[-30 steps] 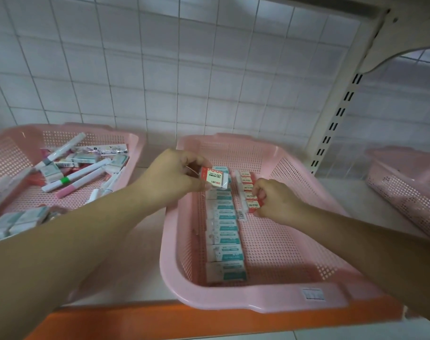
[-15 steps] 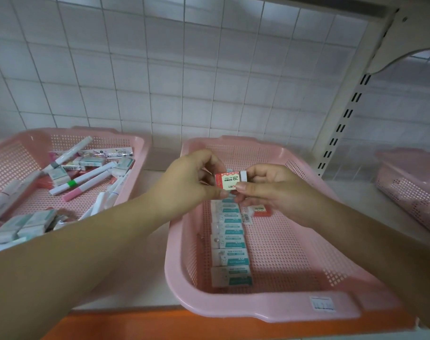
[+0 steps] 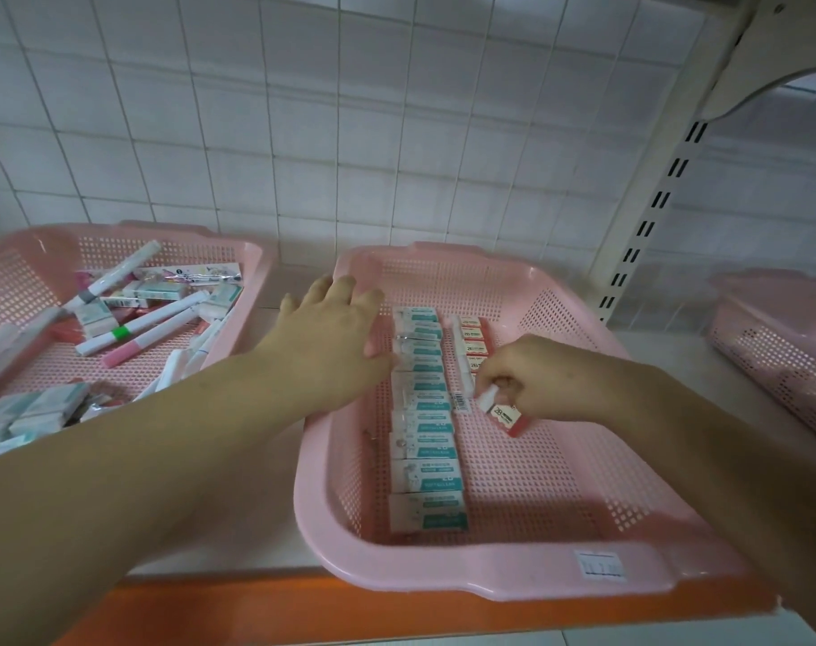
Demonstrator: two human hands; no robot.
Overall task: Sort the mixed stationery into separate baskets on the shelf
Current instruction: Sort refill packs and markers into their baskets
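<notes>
A pink basket [image 3: 499, 571] sits in the middle of the shelf. Inside it lies a column of teal-labelled erasers [image 3: 425, 452] and, to their right, a short column of red-labelled erasers [image 3: 472, 338]. My right hand [image 3: 532, 377] pinches one red-labelled eraser [image 3: 508, 418] low over the basket floor, just below the red column. My left hand [image 3: 334, 333] hovers with fingers spread over the basket's left rim, holding nothing. The pink basket on the left [image 3: 19, 272] holds mixed markers [image 3: 140, 331] and erasers.
A third pink basket [image 3: 779, 347] stands at the right, beyond a white slotted shelf upright [image 3: 648, 221]. A white tiled wall closes the back. The shelf has an orange front edge [image 3: 303, 608]. A barcode label [image 3: 462, 403] lies in the middle basket.
My left hand let go of the red-labelled eraser and moved left, opening. My right hand took the eraser and lowered it toward the basket floor below the red column.
</notes>
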